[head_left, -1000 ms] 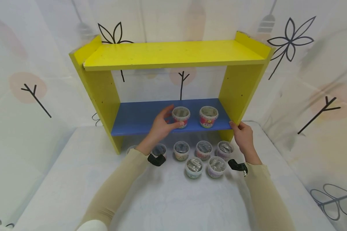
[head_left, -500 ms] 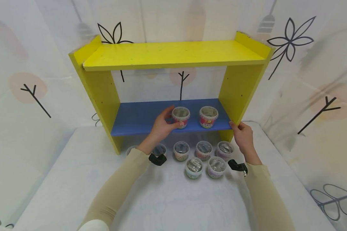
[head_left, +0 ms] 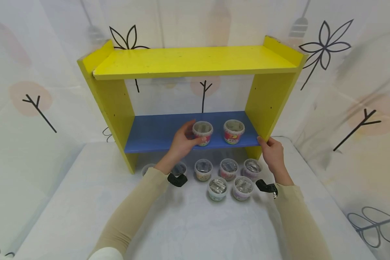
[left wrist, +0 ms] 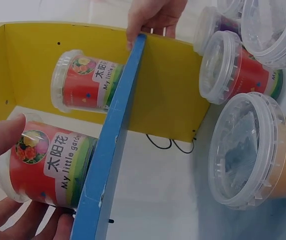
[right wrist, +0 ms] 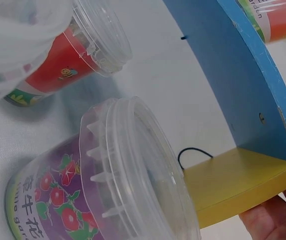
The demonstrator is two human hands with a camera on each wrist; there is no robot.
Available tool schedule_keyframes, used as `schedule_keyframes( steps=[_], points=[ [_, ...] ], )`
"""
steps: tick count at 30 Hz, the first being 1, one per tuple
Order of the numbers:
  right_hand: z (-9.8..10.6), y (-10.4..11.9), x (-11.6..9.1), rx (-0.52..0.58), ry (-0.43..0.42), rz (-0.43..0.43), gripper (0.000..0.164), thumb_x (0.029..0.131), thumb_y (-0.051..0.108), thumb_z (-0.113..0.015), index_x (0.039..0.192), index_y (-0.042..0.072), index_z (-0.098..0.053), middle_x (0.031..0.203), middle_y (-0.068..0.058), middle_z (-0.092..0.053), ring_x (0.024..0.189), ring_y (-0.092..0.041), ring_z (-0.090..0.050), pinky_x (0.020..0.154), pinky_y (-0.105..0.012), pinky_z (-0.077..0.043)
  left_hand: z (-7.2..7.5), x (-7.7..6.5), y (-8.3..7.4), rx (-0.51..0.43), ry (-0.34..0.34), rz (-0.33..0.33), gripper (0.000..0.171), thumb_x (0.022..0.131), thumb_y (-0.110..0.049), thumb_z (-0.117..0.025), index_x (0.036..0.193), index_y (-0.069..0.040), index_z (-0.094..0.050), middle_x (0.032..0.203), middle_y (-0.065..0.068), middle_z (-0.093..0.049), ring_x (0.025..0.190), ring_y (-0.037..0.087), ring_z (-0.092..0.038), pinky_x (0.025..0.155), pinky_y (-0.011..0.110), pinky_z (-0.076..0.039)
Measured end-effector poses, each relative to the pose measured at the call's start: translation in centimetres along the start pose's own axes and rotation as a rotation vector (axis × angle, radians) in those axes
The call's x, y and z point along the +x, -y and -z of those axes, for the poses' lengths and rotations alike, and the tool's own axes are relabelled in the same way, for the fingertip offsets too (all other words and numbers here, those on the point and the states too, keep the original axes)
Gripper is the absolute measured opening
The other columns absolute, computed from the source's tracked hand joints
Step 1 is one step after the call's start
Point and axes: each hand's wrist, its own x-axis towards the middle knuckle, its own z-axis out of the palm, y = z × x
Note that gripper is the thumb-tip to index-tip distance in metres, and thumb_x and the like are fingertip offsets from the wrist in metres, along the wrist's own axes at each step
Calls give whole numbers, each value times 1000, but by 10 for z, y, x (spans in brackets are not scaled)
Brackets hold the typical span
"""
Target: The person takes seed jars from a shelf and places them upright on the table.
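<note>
My left hand point(head_left: 181, 143) holds a red-labelled plastic tub point(head_left: 203, 128) on the blue shelf board point(head_left: 156, 131), with its thumb in front and its fingers round the far side. In the left wrist view this tub point(left wrist: 47, 162) has a flower picture and a clear lid, and stands upright against the board. A matching tub point(head_left: 233, 136) sits to its right, apart from it. My right hand point(head_left: 273, 156) grips the right yellow side panel point(head_left: 269, 101) of the shelf, thumb at the blue board's front corner and fingers behind the panel's outer side.
On the white table point(head_left: 195, 227), several clear-lidded tubs stand below and in front of the shelf, including a purple-labelled tub point(right wrist: 67, 195). My left forearm partly covers two of them. The yellow top board point(head_left: 195, 59) spans above the hands.
Almost nothing differs. The left hand and its tub stay at nearly the same spot on the blue board, and the right hand keeps its grip on the side panel.
</note>
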Motion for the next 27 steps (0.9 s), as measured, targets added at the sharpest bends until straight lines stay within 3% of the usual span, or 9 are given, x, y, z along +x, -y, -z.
schedule_keyframes(
  steps=[7, 14, 19, 27],
  points=[
    [2, -1, 0, -12, -8, 1, 59, 102, 44, -51, 132, -5, -60, 121, -26, -65, 113, -38, -58, 102, -53, -43, 4, -5, -3, -61, 28, 19, 76, 87, -15, -79, 152, -19, -40, 143, 7, -47, 122, 26, -57, 92, 41, -55],
    [1, 0, 0, -9, 6, 8, 60, 102, 45, -51, 132, -5, -60, 121, -27, -65, 115, -39, -57, 104, -55, -42, 16, -23, -9, -166, 66, 16, 77, 86, -7, -78, 151, -23, -42, 143, 5, -45, 122, 25, -57, 93, 40, -54],
    [1, 2, 1, -17, 5, 3, 61, 101, 47, -50, 133, -5, -60, 122, -26, -65, 116, -39, -57, 104, -55, -42, 24, -35, -8, -142, 69, 15, 78, 84, -9, -80, 151, -26, -42, 140, 4, -46, 120, 24, -58, 90, 39, -55],
    [0, 0, 0, -14, 8, 4, 60, 102, 45, -51, 132, -5, -59, 123, -27, -64, 116, -39, -58, 104, -55, -43, 32, -55, -3, -31, 61, 58, 82, 83, -5, -81, 153, -13, -39, 146, 9, -41, 124, 29, -53, 98, 41, -52]
  ],
)
